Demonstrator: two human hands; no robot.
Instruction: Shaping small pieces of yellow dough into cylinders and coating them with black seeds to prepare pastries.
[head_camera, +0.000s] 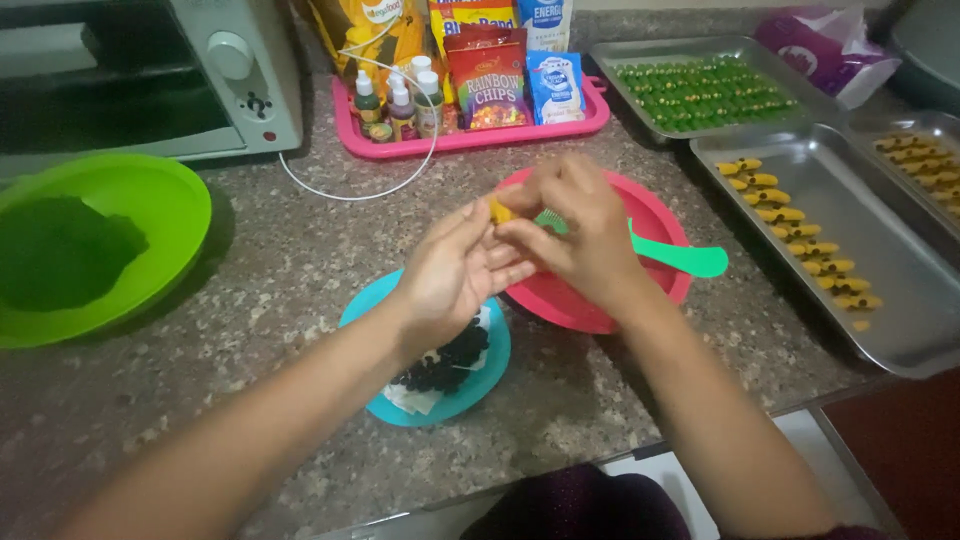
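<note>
Counter of speckled stone, crowded. Green bowl at left edge, oven behind it. Pink tray of packets and bottles at back. Steel trays right, rows of small yellow and green pieces. Left hand open, palm up, over blue bowl of dark bits. Right hand pinches yellow dough at left fingertips, above red bowl with green spoon.
</note>
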